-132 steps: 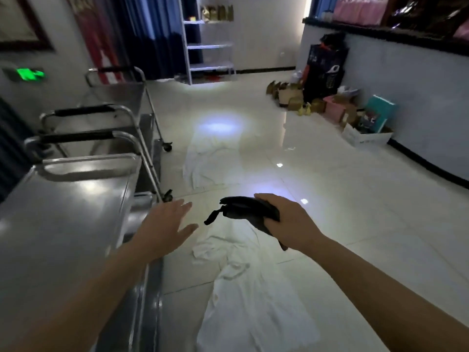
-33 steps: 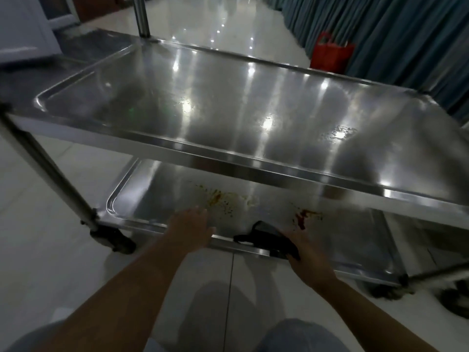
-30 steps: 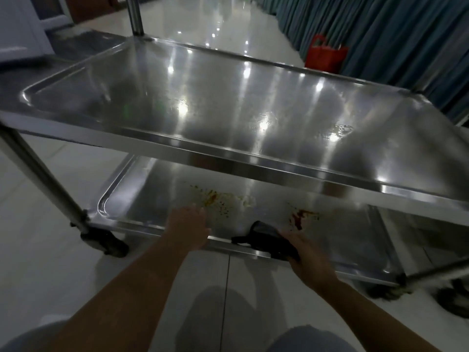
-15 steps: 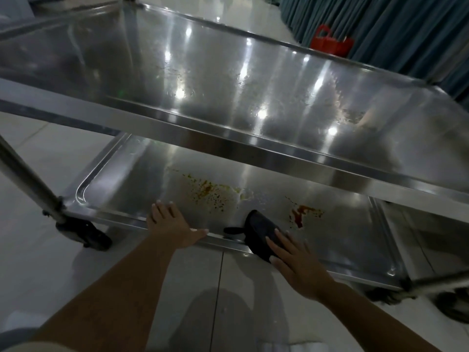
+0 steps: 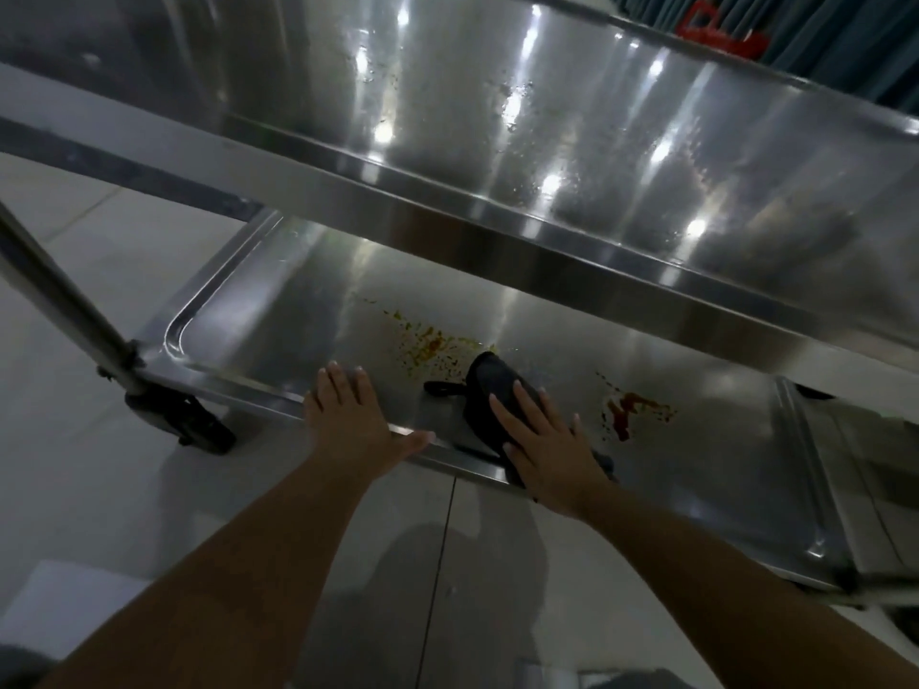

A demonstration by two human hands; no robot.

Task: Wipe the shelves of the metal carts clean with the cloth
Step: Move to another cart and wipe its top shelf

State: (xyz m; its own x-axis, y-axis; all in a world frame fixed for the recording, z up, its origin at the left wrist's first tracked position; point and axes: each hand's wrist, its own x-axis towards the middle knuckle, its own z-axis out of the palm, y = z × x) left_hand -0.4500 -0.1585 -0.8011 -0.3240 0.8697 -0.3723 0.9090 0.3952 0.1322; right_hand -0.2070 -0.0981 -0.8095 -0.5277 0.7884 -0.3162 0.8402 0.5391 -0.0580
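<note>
The dark cloth [image 5: 490, 390] is pressed flat under the straight-fingered right hand [image 5: 544, 447] near the lower shelf's [image 5: 238, 310] front edge, between two stains, while the cart is steadied by the flat, empty left hand [image 5: 348, 415].

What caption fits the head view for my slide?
Right hand presses dark cloth onto stained lower cart shelf; left hand rests on its rim.

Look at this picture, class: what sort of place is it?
Probably a restaurant or canteen service area: a steel cart on wheels, food-like stains on its lower shelf, a glossy tiled floor and curtains behind.
</note>
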